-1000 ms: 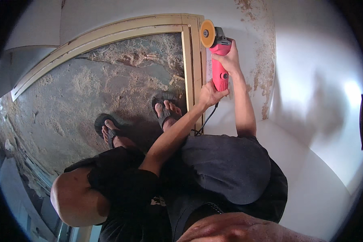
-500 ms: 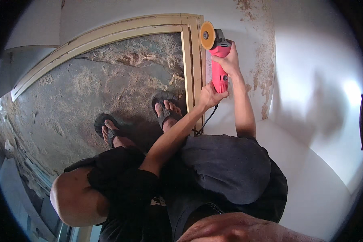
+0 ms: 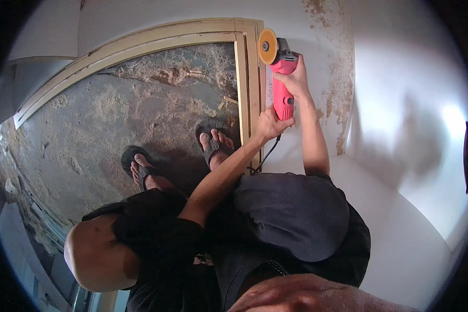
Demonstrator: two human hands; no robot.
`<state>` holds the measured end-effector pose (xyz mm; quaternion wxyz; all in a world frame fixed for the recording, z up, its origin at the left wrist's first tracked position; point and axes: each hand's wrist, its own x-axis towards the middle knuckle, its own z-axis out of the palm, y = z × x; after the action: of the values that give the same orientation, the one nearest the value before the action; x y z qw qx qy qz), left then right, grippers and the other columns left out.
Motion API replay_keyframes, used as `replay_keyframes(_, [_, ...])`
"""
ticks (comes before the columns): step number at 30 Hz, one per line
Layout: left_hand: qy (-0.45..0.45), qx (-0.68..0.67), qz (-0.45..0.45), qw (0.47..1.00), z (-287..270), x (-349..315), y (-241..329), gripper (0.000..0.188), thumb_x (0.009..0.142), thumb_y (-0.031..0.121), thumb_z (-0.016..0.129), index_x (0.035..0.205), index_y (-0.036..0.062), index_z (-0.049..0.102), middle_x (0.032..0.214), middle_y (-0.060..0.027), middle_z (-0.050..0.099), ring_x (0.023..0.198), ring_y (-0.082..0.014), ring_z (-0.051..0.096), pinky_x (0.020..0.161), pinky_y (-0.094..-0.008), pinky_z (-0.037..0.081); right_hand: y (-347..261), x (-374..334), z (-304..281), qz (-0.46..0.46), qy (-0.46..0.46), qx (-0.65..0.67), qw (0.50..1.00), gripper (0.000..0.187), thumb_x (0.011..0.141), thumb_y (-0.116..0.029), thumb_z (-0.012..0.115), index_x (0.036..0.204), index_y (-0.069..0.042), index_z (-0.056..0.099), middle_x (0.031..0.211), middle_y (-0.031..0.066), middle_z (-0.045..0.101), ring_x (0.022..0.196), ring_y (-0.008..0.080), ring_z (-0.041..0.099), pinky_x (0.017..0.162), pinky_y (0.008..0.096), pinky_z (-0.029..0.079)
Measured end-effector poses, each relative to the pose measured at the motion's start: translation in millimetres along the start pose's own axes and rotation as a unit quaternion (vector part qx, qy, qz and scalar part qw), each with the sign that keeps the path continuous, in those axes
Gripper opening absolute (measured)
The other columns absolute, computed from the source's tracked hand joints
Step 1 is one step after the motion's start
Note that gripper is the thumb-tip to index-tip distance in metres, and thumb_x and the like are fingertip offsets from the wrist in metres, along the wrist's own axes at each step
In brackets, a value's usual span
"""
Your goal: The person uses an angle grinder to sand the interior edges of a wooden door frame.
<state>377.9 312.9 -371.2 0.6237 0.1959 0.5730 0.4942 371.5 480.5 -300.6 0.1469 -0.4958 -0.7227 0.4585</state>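
Observation:
Both my hands grip a pink-red angle grinder [image 3: 282, 96] with a grey gear head. An orange-yellow round disc [image 3: 268, 47] sits at its far end, beside the right upright of a cream wooden frame [image 3: 252, 78]. Wrapped round the lower end of the body is my left hand [image 3: 271, 125], its fingers closed. My right hand [image 3: 296, 80] is closed round the upper body, just below the gear head. From the tool's lower end a black cord [image 3: 269, 152] runs down toward my leg. The fingers behind the grinder are partly hidden.
A dusty grey floor [image 3: 88, 119] with debris lies inside the frame, and my sandalled feet [image 3: 213, 140] stand on it. White wall [image 3: 322, 52] with brown flaking patches adjoins the frame. Glossy white panels rise at right. Long pale strips [image 3: 31, 249] lie at lower left.

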Motion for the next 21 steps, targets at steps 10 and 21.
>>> replay_keyframes(10, [0.002, -0.008, -0.017, 1.000, 0.0, -5.3, 5.4, 0.069, 0.066, 0.045, 0.088, 0.111, -0.0028, 0.066, 0.088, -0.0196, 0.075, 0.082, -0.0295, 0.075, 0.078, -0.0422, 0.059, 5.5, -0.1, 1.2, -0.004, 0.004, 0.006, 1.000, 0.074, 0.067, -0.002, 0.086, 0.130, -0.002, 0.048, 0.116, 0.0098, 0.064, 0.104, 0.0198, 0.065, 0.093, 0.0373, 0.056])
replay_keyframes(21, [0.016, 0.078, 0.014, 0.997, -2.4, -12.4, 16.7, 0.051, 0.076, 0.039, 0.087, 0.100, -0.0006, 0.066, 0.080, -0.0095, 0.076, 0.070, -0.0162, 0.074, 0.068, -0.0343, 0.061, -0.5, -5.4, -0.7, 0.005, 0.001, -0.018, 1.000, 0.076, 0.067, -0.004, 0.086, 0.132, -0.002, 0.048, 0.118, 0.0107, 0.065, 0.108, 0.0207, 0.065, 0.095, 0.0384, 0.054])
